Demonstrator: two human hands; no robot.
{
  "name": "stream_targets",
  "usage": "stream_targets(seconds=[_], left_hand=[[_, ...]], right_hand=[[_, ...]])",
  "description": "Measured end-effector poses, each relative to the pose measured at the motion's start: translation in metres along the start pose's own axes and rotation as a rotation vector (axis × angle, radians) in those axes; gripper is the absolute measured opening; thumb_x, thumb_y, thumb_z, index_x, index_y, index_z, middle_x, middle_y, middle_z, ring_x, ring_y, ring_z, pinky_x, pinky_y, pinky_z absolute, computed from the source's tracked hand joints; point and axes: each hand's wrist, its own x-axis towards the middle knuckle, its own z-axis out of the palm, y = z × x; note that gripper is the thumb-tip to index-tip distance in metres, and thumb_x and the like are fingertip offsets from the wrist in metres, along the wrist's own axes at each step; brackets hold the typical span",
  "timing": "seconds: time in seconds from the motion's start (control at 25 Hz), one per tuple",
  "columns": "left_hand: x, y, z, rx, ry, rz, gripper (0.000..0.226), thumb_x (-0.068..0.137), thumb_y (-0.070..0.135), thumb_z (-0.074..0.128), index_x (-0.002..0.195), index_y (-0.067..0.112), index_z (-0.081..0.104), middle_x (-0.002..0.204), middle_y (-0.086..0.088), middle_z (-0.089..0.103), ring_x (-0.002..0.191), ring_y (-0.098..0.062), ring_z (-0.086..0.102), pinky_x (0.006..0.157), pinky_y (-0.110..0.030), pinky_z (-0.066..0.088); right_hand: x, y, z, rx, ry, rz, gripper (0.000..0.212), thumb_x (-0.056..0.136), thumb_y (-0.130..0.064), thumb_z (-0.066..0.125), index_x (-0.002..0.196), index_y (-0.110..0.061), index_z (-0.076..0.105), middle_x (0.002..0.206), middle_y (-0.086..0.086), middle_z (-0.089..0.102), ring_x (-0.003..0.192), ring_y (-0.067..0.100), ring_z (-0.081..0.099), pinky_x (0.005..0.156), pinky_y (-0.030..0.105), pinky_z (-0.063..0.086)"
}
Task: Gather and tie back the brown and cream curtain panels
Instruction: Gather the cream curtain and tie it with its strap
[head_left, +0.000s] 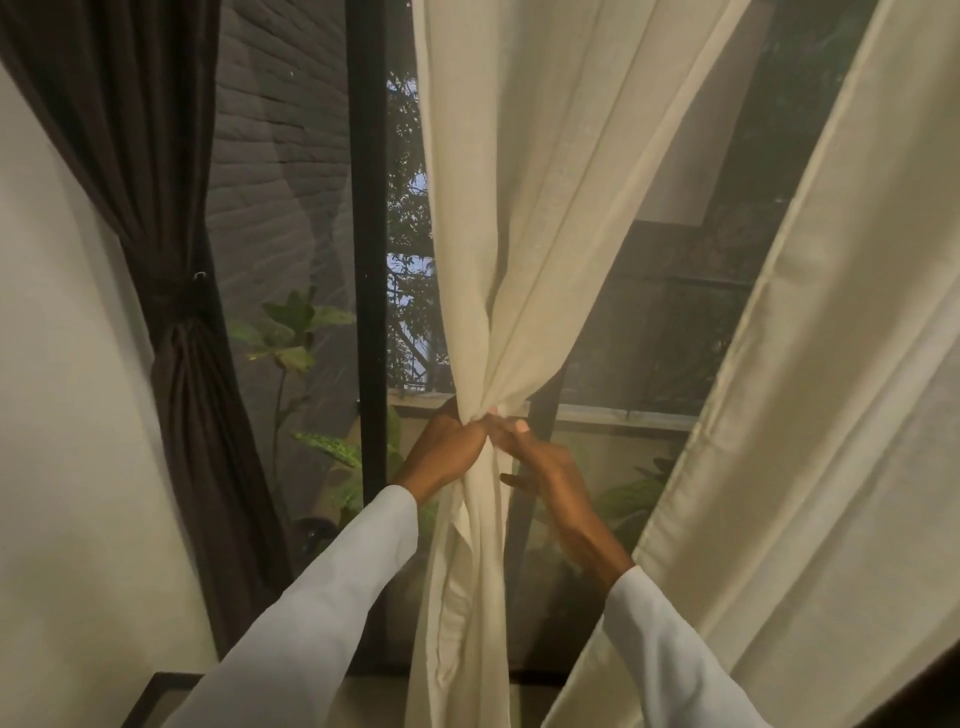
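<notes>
A cream curtain panel (524, 218) hangs in the middle, bunched into a narrow waist at window-sill height. My left hand (441, 452) is closed around that waist from the left. My right hand (540, 462) pinches the gathered cloth from the right, fingertips touching the bunch. Below the hands the cream cloth falls in a loose rope. On the left a brown curtain panel (156, 171) hangs gathered, held by a dark tie-back (184, 304) with a small metal ring. No tie is visible on the cream bunch.
A second cream panel (810, 415) hangs loose at the right, close to my right sleeve. A black window post (370, 260) stands behind the hands. Leafy plants (296, 332) show through the glass. A pale wall (57, 415) is on the left; a dark-framed surface edge (156, 691) lies below.
</notes>
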Motion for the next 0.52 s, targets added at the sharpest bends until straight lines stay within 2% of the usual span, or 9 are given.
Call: stream_targets(seconds=[0.12,0.2,0.24,0.32,0.4,0.48,0.52], left_hand=[[0.007,-0.002,0.002,-0.018,0.063,-0.030,0.040,0.096,0.042,0.052,0.131,0.023,0.050,0.118,-0.002,0.058,0.108,-0.027,0.057,0.097,-0.039,0.045],[0.008,-0.001,0.004,-0.024,0.069,-0.036,0.036,0.097,0.040,0.051,0.127,0.022,0.050,0.111,0.000,0.055,0.100,-0.025,0.054,0.091,-0.034,0.043],[0.010,-0.001,0.005,-0.022,0.071,-0.031,0.031,0.097,0.039,0.050,0.124,0.023,0.049,0.109,0.000,0.053,0.097,-0.023,0.052,0.088,-0.033,0.042],[0.011,-0.001,0.006,-0.015,0.084,-0.018,0.026,0.097,0.037,0.050,0.120,0.024,0.049,0.107,0.001,0.053,0.095,-0.021,0.051,0.085,-0.030,0.039],[0.012,-0.002,0.007,-0.017,0.100,-0.015,0.032,0.097,0.037,0.049,0.125,0.021,0.051,0.107,0.001,0.053,0.096,-0.021,0.051,0.086,-0.030,0.039],[0.012,-0.002,0.006,-0.024,0.107,-0.017,0.034,0.098,0.038,0.049,0.126,0.020,0.051,0.109,0.000,0.055,0.097,-0.022,0.052,0.087,-0.031,0.041],[0.011,-0.002,0.006,-0.035,0.103,-0.017,0.029,0.098,0.038,0.049,0.122,0.022,0.052,0.110,-0.001,0.056,0.098,-0.022,0.053,0.087,-0.032,0.042]], right_hand=[[-0.022,0.023,0.008,-0.030,0.266,-0.187,0.015,0.094,-0.018,0.062,0.094,-0.013,0.077,0.087,-0.001,0.076,0.078,0.020,0.072,0.070,0.033,0.061],[-0.038,0.041,0.019,-0.118,0.234,-0.212,0.009,0.091,-0.018,0.068,0.092,-0.021,0.076,0.086,-0.005,0.075,0.077,0.017,0.071,0.066,0.027,0.059],[-0.041,0.052,0.024,-0.189,0.194,-0.191,0.010,0.090,-0.023,0.069,0.097,-0.027,0.074,0.094,-0.010,0.074,0.084,0.013,0.070,0.068,0.023,0.059],[-0.044,0.066,0.031,-0.347,0.166,-0.151,0.027,0.088,-0.038,0.069,0.114,-0.036,0.066,0.116,-0.019,0.066,0.102,0.002,0.064,0.079,0.016,0.056],[-0.043,0.074,0.036,-0.465,0.175,-0.141,0.046,0.086,-0.054,0.063,0.128,-0.038,0.057,0.130,-0.025,0.057,0.114,-0.003,0.057,0.093,0.016,0.049],[-0.042,0.079,0.043,-0.511,0.151,-0.132,0.049,0.085,-0.058,0.061,0.130,-0.039,0.056,0.131,-0.025,0.058,0.115,-0.002,0.057,0.099,0.021,0.047],[-0.041,0.080,0.047,-0.494,0.120,-0.105,0.046,0.084,-0.056,0.063,0.128,-0.040,0.057,0.124,-0.025,0.062,0.111,0.000,0.060,0.099,0.025,0.050]])
